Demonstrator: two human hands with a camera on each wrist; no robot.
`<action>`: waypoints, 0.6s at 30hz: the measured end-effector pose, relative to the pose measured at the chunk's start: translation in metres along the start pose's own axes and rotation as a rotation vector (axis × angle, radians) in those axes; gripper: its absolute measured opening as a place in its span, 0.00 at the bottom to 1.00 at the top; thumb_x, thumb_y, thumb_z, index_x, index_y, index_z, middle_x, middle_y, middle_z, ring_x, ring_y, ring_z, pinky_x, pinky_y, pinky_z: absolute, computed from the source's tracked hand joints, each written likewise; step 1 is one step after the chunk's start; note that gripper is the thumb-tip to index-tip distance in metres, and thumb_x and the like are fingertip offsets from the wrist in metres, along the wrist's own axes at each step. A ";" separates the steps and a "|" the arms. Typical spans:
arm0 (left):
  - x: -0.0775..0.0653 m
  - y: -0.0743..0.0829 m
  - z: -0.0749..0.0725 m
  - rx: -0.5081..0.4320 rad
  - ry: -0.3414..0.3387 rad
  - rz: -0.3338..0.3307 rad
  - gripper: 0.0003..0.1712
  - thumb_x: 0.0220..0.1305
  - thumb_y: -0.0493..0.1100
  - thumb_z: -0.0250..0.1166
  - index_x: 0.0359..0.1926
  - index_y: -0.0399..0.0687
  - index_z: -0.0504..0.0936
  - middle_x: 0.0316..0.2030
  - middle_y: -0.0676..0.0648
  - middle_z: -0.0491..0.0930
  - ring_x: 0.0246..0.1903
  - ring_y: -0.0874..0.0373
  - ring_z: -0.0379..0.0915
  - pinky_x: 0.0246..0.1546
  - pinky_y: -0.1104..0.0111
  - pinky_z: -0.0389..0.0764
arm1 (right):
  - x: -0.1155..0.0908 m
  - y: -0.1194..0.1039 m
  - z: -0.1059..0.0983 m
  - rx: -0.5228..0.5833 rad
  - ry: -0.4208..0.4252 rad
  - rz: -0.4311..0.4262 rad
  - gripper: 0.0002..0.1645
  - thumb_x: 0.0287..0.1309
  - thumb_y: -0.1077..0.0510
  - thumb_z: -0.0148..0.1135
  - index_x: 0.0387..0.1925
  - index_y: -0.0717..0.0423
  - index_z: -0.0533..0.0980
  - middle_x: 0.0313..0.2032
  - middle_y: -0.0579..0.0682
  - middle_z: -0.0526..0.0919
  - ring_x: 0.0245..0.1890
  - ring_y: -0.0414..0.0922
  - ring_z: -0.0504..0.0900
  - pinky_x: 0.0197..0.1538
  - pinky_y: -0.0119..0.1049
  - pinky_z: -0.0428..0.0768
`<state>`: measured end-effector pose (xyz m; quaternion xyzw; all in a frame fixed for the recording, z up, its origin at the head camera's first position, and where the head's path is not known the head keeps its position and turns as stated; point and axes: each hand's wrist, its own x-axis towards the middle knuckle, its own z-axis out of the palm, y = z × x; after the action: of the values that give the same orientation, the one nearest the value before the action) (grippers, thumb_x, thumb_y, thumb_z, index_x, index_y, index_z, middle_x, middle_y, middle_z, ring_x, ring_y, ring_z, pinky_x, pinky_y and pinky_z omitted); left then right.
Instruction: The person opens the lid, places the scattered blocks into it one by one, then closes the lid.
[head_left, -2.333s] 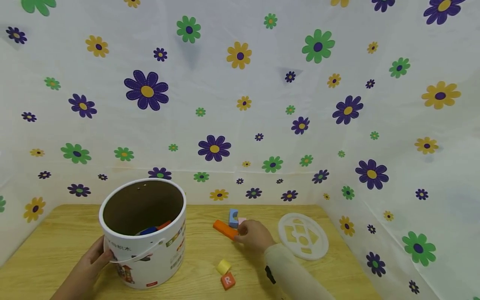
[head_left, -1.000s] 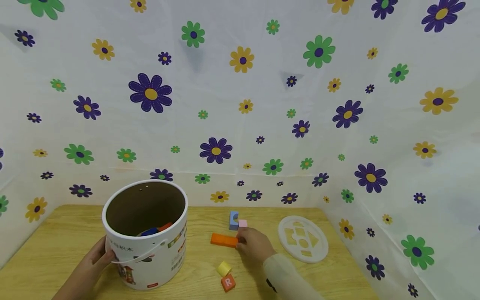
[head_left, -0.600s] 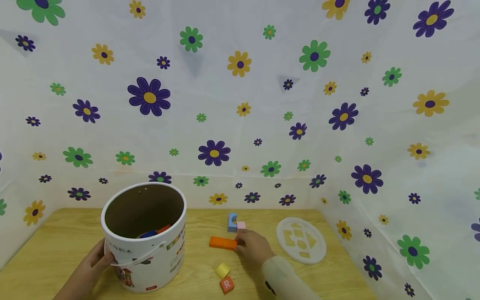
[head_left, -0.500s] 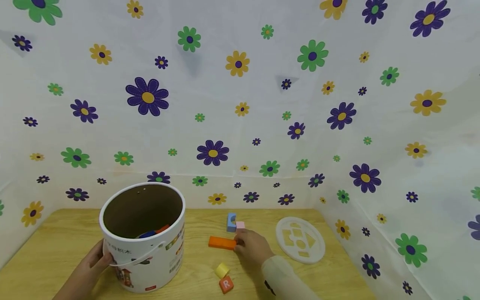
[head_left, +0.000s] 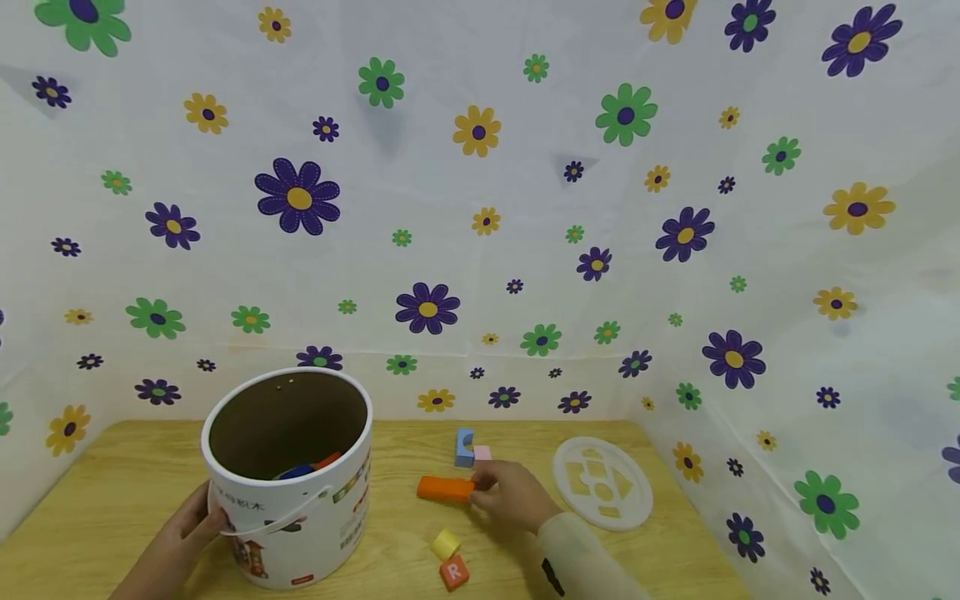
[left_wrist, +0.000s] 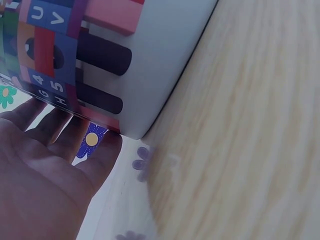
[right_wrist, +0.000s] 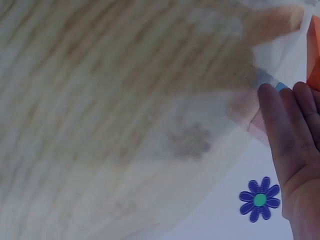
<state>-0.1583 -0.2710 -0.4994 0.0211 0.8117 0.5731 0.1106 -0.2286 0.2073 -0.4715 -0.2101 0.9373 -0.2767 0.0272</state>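
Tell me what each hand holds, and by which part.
The left hand holds the white bucket by its left side, below the rim; the right hand pinches the orange block at its right end.

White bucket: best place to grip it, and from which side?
White bucket: likely its wall, on opposite sides, left hand from the left, right hand from the right. It's round and looks much wider than either hand; the handle droops across the near side.

From the long block [head_left: 444, 488] on the table [head_left: 397, 533], the bucket [head_left: 279, 498], blocks [head_left: 297, 472] inside, stood between eight and nine o'clock, the arch [head_left: 462, 457] and small block [head_left: 482, 452] at one, the disc [head_left: 585, 503] at three, the cylinder [head_left: 446, 545] and letter cube [head_left: 454, 573] at six.
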 end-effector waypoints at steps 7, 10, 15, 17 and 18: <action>-0.001 -0.002 -0.001 -0.018 -0.008 -0.049 0.51 0.79 0.71 0.33 0.81 0.41 0.27 0.79 0.25 0.36 0.74 0.21 0.40 0.67 0.30 0.57 | -0.001 -0.022 -0.015 0.127 0.128 -0.085 0.09 0.64 0.54 0.70 0.44 0.50 0.85 0.41 0.41 0.85 0.43 0.43 0.83 0.49 0.42 0.86; -0.001 0.000 0.000 -0.008 -0.005 -0.046 0.50 0.80 0.69 0.34 0.81 0.40 0.28 0.79 0.25 0.36 0.74 0.21 0.40 0.67 0.31 0.59 | -0.002 -0.043 -0.030 0.213 0.206 -0.109 0.11 0.66 0.56 0.69 0.49 0.51 0.83 0.44 0.45 0.84 0.46 0.46 0.83 0.46 0.36 0.87; -0.001 0.002 0.001 -0.006 -0.012 -0.027 0.48 0.82 0.66 0.34 0.80 0.37 0.27 0.78 0.24 0.33 0.74 0.21 0.37 0.69 0.31 0.52 | -0.002 -0.081 -0.055 0.261 0.328 -0.204 0.12 0.65 0.59 0.70 0.50 0.51 0.83 0.45 0.44 0.84 0.47 0.47 0.83 0.42 0.30 0.87; 0.000 0.004 0.001 -0.014 -0.022 -0.037 0.49 0.81 0.67 0.33 0.80 0.37 0.26 0.78 0.24 0.32 0.75 0.21 0.35 0.69 0.30 0.50 | -0.001 -0.094 -0.060 0.267 0.366 -0.249 0.13 0.64 0.60 0.71 0.50 0.52 0.83 0.45 0.45 0.84 0.48 0.49 0.83 0.42 0.32 0.88; 0.000 0.004 0.001 -0.014 -0.023 -0.040 0.49 0.81 0.67 0.33 0.80 0.37 0.26 0.78 0.24 0.31 0.75 0.21 0.34 0.69 0.30 0.50 | -0.001 -0.099 -0.061 0.272 0.382 -0.271 0.14 0.64 0.61 0.71 0.50 0.53 0.83 0.46 0.46 0.84 0.49 0.49 0.83 0.41 0.33 0.88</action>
<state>-0.1590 -0.2689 -0.4955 0.0108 0.8065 0.5764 0.1314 -0.2005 0.1635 -0.3670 -0.2723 0.8428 -0.4360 -0.1594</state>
